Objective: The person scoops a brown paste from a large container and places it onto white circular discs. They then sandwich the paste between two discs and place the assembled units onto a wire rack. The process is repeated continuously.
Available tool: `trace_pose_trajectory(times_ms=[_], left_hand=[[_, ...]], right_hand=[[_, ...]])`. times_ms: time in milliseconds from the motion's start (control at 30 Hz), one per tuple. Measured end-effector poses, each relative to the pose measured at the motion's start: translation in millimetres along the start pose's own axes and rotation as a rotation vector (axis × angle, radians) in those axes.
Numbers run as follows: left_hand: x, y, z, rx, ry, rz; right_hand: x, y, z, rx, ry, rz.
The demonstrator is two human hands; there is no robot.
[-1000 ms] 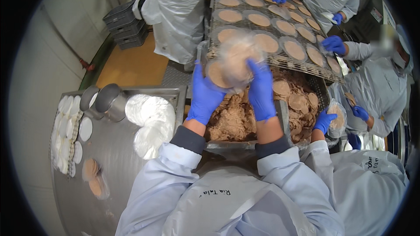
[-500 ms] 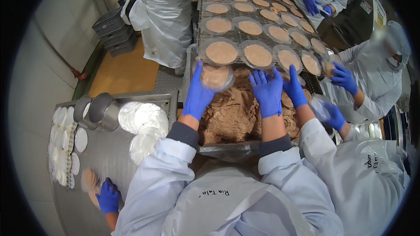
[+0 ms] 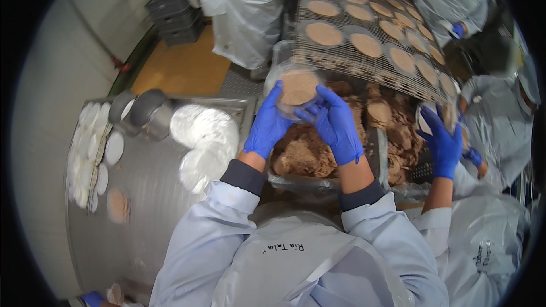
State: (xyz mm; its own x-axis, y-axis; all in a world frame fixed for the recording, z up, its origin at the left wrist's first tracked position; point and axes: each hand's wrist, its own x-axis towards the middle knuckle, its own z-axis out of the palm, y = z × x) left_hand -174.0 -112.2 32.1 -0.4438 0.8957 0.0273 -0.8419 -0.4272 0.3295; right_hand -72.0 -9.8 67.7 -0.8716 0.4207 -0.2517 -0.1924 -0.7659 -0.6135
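Both gloved hands, left hand (image 3: 266, 128) and right hand (image 3: 335, 125), have their grip closed round the rim of a round patty (image 3: 298, 87) on a thin clear disc above the meat tub (image 3: 318, 179) — soft, light, crumbly-looking, best supported from underneath.

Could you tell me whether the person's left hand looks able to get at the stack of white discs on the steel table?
Probably yes: the white discs lie just beside the left hand with nothing between, but that hand helps hold the round filled dish.
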Motion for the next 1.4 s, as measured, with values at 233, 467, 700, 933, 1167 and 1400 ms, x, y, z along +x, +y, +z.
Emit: trace_pose_trajectory(times_ms=[233,467,700,933,1167,1400], left_hand=[[-140.4,70.0,-51.2,0.189,0.57,0.508],[-223.6,86.0,-143.4,1.049,0.815,0.743],[-15.4,23.8,-27.0,0.084,0.38,0.338],[84.4,-50.3,-2.4,0.714,0.106,0.333],[30.3,-44.9,-4.0,0.064,0.156,0.061],[5.4,0.9,-14.2,0.004,0.168,0.18]], right_hand=[[-3.4,39.3,30.3,-0.063,-0.334,0.244],[14.9,27.6,11.0,0.093,-0.013,0.086],[9.0,-29.2,-30.0,0.316,0.213,-0.221],[11.1,-76.3,-56.0,0.435,0.296,-0.398],[2.2,-107.7,-19.1,0.349,0.092,-0.58],[35.0,-105.3,-4.1,0.206,0.287,-0.492]])
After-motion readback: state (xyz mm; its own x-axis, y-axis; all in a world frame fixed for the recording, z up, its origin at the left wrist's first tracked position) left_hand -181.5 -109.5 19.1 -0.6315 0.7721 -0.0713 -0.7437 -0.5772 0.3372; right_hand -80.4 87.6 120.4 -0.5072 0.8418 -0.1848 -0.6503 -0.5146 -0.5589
